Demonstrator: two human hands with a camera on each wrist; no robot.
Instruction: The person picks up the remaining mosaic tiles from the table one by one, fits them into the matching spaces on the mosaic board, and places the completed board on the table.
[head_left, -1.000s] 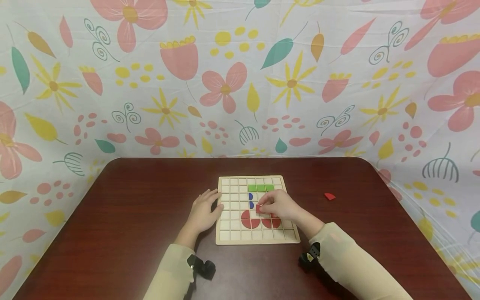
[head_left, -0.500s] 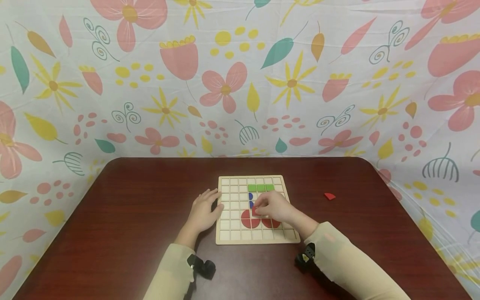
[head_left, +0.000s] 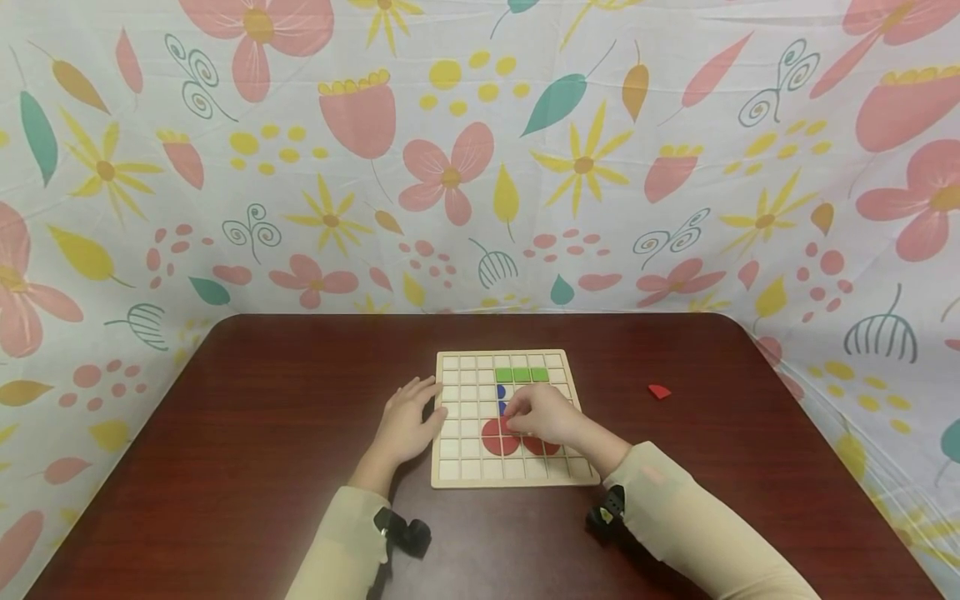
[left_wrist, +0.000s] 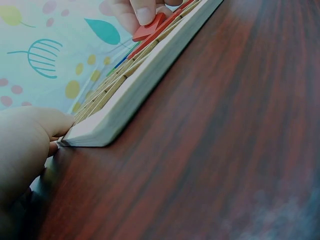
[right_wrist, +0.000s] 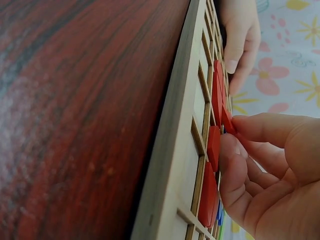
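Observation:
A square wooden grid board lies on the table. Red quarter-circle pieces sit in its cells, forming a round shape at the left and a second red shape, partly covered, at the right. My right hand pinches a red quarter-circle piece between thumb and fingertips; it tilts close over the grid beside the left round shape. My left hand rests at the board's left edge with fingers extended, its fingertips along the rim.
Green squares and blue half-circles fill cells in the upper part of the board. One loose red quarter-circle lies on the dark table to the right. A patterned cloth hangs behind.
My right hand has shifted slightly left and nearer to me, bringing the red piece from beside the blue pieces down to the left round shape's upper right. My left hand stays put.

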